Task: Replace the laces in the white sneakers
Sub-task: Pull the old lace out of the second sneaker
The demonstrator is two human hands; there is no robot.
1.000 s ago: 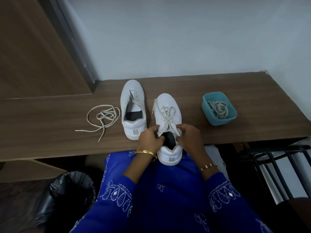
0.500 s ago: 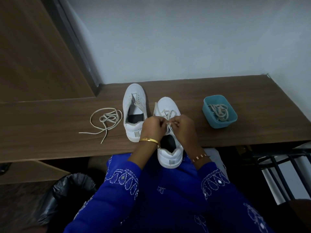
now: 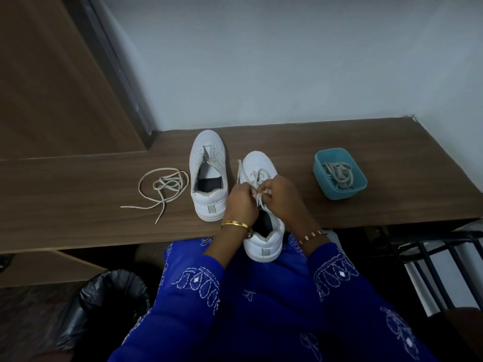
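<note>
The brown worktop point(image 3: 339, 142) carries everything. The laced sneaker point(image 3: 261, 165) sits at its near edge, heel overhanging toward the person's lap. Just left of that sneaker stands the second sneaker point(image 3: 207, 168), partly laced, and farther left a loose lace point(image 3: 162, 186) lies coiled. Well right of it, a teal tub point(image 3: 339, 173) holds more laces. Below the worktop, left of the sneaker, is a black-lined bin point(image 3: 109, 296). Over the sneaker's tongue, both hands hide its eyelets: left hand point(image 3: 241, 198) and right hand point(image 3: 282, 194), fingers curled tight, each pinching the sneaker's lace point(image 3: 258, 198).
</note>
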